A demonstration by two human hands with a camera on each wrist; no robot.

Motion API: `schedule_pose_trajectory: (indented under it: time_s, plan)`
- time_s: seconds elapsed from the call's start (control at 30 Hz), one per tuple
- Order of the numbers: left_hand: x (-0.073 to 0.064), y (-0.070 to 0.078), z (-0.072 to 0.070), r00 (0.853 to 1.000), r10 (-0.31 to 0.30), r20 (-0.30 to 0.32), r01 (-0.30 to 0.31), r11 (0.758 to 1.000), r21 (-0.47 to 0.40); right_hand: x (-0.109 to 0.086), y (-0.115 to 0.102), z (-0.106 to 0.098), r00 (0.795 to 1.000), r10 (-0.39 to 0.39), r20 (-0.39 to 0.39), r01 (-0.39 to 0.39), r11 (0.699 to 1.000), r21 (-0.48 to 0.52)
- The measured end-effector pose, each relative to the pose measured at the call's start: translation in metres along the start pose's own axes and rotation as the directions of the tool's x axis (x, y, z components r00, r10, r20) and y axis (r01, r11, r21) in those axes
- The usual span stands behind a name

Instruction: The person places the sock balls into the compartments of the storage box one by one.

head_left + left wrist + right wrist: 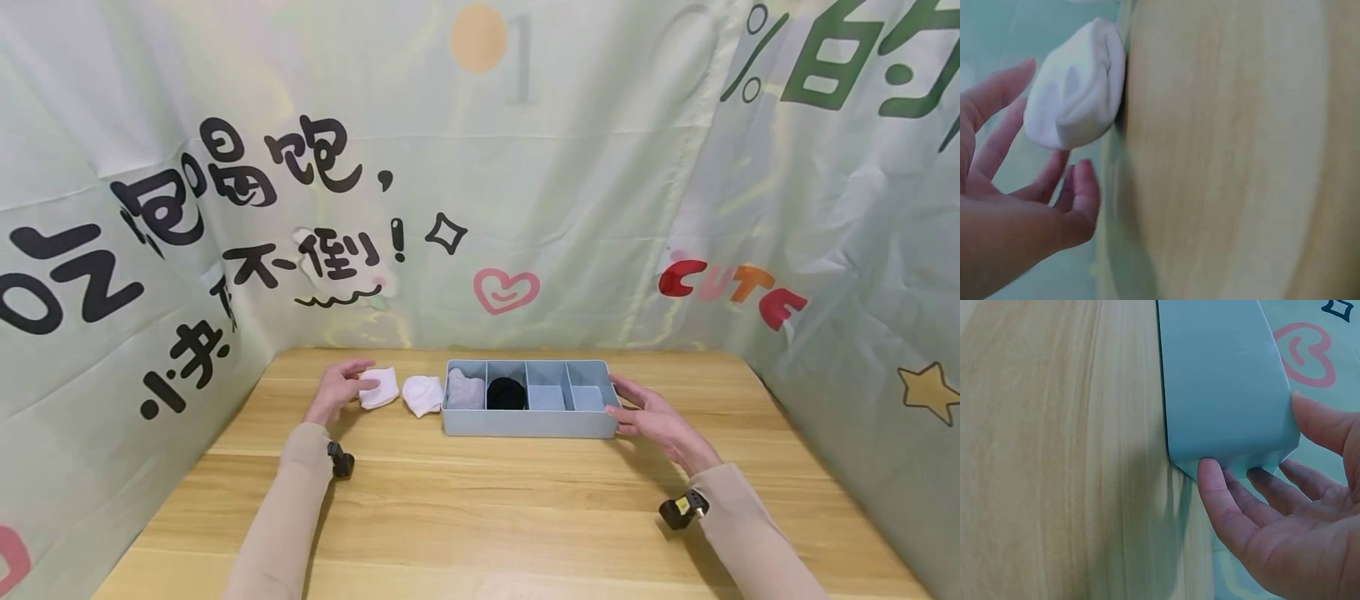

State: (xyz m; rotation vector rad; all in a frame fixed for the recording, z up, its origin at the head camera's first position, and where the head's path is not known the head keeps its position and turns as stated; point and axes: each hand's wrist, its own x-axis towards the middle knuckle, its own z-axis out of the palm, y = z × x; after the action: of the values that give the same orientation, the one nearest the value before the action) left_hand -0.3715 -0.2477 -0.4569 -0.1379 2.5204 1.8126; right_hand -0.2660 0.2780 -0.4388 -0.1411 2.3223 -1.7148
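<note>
Beige sleeves (273,508) nearest, coming in from near left and near right. Small black device (341,461) at the left cuff, yellow-marked black device (682,509) at the right cuff.

Left hand (337,393) is at the white cloth bundle (380,388), left part of the wooden surface (480,517). Fingers spread and relaxed about it, not clenched; can't tell how much they actually touch.

Second white bundle (422,395) sits just right of the first, between it and the blue-gray box (528,423). Can't tell if it touches the box.

Right hand (660,423) is at the box's right end: fingers spread, loosely bent, tips touching it. Box sits on the surface, long side running left to right, four compartments in a row. Leftmost has a pale gray bundle (467,390), second from left a black bundle (507,394).

Far side: printed cloth backdrop (585,208), pink heart (501,297) beyond the box, "CUTE" letters (750,282) farther right, yellow star (931,393) at far right.
</note>
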Motion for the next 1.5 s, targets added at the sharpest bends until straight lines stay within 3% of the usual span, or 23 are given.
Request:
schedule_pose_trajectory:
  time_s: [0.17, 0.27, 0.5, 0.9, 1.0, 1.23, 1.4, 1.5]
  plan:
    - [0.004, -0.004, 0.001, 0.996, -0.030, 0.082, 0.038, 0.994, -0.105, 0.001, 0.000, 0.001, 1.000, -0.006, 0.003, 0.006, 1.000, 0.003]
    - [0.005, -0.005, 0.001, 0.994, -0.037, 0.099, 0.047, 0.994, -0.102, 0.001, 0.000, 0.001, 1.000, -0.004, -0.001, 0.004, 1.000, 0.004]
    - [0.010, -0.004, 0.005, 0.995, -0.056, 0.082, 0.060, 0.997, -0.044, -0.001, -0.003, -0.001, 1.000, -0.008, 0.005, 0.008, 1.000, 0.007]
    - [0.008, -0.001, 0.005, 0.993, -0.085, 0.077, 0.089, 0.995, -0.053, -0.002, -0.004, 0.000, 1.000, 0.004, 0.002, -0.004, 1.000, 0.006]
    - [0.006, 0.000, 0.005, 0.994, -0.068, 0.089, 0.072, 0.996, -0.047, -0.002, -0.003, -0.001, 1.000, 0.004, 0.000, -0.004, 1.000, 0.006]
    - [0.005, 0.013, 0.009, 0.996, 0.007, 0.087, 0.005, 0.991, -0.134, -0.002, -0.002, -0.001, 1.000, 0.001, 0.000, -0.001, 1.000, 0.004]
    - [0.001, 0.028, 0.012, 0.992, 0.098, 0.081, -0.092, 0.992, -0.083, -0.002, -0.002, -0.001, 1.000, 0.009, -0.002, -0.009, 1.000, 0.003]
    - [-0.004, 0.035, 0.014, 0.978, 0.181, 0.103, -0.180, 0.983, -0.027, -0.001, -0.002, -0.001, 1.000, 0.010, -0.002, -0.010, 1.000, 0.003]
